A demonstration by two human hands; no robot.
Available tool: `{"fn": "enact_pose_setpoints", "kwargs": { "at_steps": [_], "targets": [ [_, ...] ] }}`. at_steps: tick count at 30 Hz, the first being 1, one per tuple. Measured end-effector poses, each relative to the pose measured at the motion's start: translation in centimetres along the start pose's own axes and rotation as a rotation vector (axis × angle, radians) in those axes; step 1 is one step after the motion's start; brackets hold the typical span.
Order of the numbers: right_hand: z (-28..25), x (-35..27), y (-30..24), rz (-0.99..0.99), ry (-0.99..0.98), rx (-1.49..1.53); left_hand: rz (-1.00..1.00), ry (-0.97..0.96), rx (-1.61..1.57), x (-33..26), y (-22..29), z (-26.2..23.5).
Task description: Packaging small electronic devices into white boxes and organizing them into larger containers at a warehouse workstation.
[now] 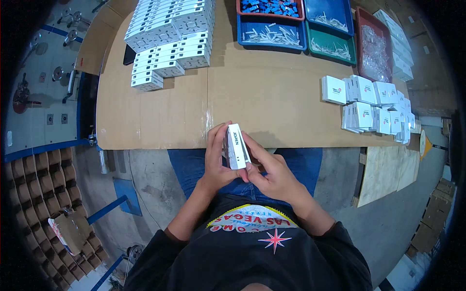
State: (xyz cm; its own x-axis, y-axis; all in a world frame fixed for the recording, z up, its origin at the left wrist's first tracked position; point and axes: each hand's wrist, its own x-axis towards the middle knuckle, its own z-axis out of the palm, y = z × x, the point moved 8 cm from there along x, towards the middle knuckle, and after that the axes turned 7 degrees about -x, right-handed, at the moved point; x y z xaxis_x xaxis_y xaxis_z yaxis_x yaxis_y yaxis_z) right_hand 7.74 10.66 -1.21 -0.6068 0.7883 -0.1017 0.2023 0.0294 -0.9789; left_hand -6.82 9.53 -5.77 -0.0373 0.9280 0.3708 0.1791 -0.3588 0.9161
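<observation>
White small carton box (237, 146) is grasped by left hand (217, 157) and right hand (272, 174) together, fingers clenched around it, above the cardboard-covered table (242, 97).

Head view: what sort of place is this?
Likely a packing workshop. Both hands hold a small white box over a cardboard-topped table, with stacked white boxes and parts trays beyond.

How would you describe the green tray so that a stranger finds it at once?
Start at the cardboard-covered table and look along its far edge, where coloured trays sit together. The green tray lies between the blue tray and the red tray; it is the only green one.
</observation>
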Motion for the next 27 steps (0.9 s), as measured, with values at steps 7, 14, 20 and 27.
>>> {"fn": "enact_pose_setpoints", "kwargs": {
  "at_steps": [7, 14, 20, 27],
  "targets": [
    [0.4, -0.4, 2.6, 0.132, 0.125, 0.439, 0.044, -0.191, 0.165, 0.2, 1.0, 0.3],
    [-0.1, -1.4, 3.4, 0.214, 0.145, 0.467, 0.103, -0.28, 0.165, 0.2, 2.6, 1.3],
    [-1.1, -1.5, 1.9, 0.241, 0.166, 0.308, 0.124, -0.29, 0.197, -0.2, 2.9, 1.5],
    [-1.8, -1.4, 0.9, 0.21, 0.235, 0.041, 0.16, -0.26, 0.209, -0.6, 2.8, 2.0]
  ]
}}
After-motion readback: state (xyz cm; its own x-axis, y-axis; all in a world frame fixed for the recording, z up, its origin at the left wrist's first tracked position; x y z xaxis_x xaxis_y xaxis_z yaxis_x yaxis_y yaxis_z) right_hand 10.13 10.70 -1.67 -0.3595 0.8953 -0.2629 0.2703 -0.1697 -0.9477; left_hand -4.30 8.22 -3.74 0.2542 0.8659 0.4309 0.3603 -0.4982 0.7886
